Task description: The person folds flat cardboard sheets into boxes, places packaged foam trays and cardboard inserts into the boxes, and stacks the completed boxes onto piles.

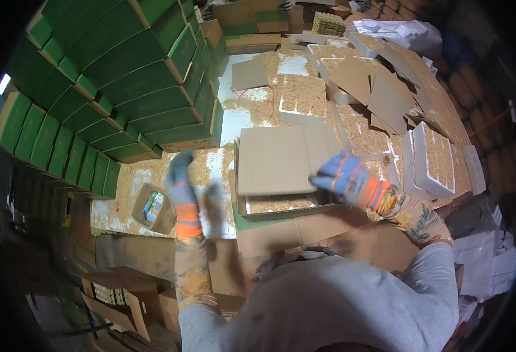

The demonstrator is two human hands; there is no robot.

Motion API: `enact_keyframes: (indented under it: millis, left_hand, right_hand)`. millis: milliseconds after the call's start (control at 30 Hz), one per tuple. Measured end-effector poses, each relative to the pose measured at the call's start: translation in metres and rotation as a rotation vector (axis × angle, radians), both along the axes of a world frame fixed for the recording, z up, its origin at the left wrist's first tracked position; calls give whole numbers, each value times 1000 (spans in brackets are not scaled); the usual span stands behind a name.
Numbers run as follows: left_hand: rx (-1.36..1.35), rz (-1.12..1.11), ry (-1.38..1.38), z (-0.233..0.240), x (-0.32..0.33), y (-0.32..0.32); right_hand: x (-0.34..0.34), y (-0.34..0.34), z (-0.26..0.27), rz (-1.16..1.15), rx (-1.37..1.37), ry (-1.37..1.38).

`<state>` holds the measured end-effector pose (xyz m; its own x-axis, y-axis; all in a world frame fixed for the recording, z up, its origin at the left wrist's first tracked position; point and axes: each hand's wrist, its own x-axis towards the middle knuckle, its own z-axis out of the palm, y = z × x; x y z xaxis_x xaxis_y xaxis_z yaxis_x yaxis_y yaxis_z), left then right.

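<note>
A flat cardboard sheet [284, 160] lies over an open cardboard box [258, 216], tilted so that a white foam tray filled with sawdust-like material [280, 203] shows at the near side. My right hand [348, 178], in a blue and orange work glove, is at the sheet's near right corner; whether its fingers grip the sheet cannot be told. Left of the box my left hand [182, 189], gloved alike and blurred, is raised over the table with nothing seen in it. Its finger positions are unclear.
Green cardboard boxes [139, 75] are stacked high at the left. A small carton with packets [170, 215] stands near the front edge. Filled foam trays [304, 94] and loose cardboard sheets [390, 99] lie behind and right. Egg trays [328, 24] stand at the back.
</note>
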<state>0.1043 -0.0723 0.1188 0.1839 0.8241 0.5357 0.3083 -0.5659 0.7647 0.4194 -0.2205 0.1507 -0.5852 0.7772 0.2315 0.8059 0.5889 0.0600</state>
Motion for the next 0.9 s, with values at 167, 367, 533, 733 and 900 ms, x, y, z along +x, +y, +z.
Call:
enact_keyframes:
  millis: [167,367,533,733,900]
  left_hand:
    - [72,-288,151,-27,28,-18]
    - [-1363,-421,-979,-100,3,1]
    - [-998,-632,-534,-102,38,-43]
    - [-884,-377,118,-144,61,-32]
    - [-816,-428,-290,-85,50,-55]
  right_hand:
    - [-14,-6,-43,55,-474,-180]
    - [38,-11,-35,-375,59,815]
    - [51,-31,-85,-314,-754,1557]
    - [21,8,-166,-671,-511,1281]
    - [63,10,-187,-615,-690,1674]
